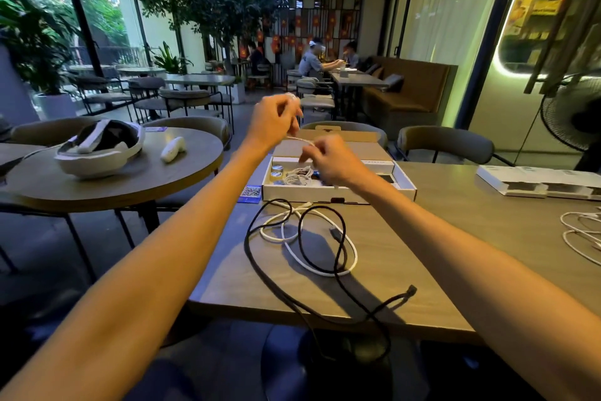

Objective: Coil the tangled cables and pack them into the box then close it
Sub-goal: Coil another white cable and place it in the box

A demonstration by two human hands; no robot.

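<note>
Task part done: the box [325,193] is sitting open at the far middle of the table [455,238], lid tilted back, with one pale coiled bundle [297,177] already lying inside beside small round tins. Another thin pale cable [300,140] is being worked in the air just above the box, stretched between both hands. A black cable [247,238] and a white cable [322,272] are still lying tangled together on the near side of the table, uncoiled, with the black one trailing off the near edge. More white cable [582,231] is lying at the far right, so most of the coiling, the packing and the closing look undone. The left hand [276,122] is raised higher, its fingers curled and pinching the pale cable's upper end. The right hand [328,160] is lower, over the box, its fingers pinching the same cable; motion blur is hiding the exact grip.
</note>
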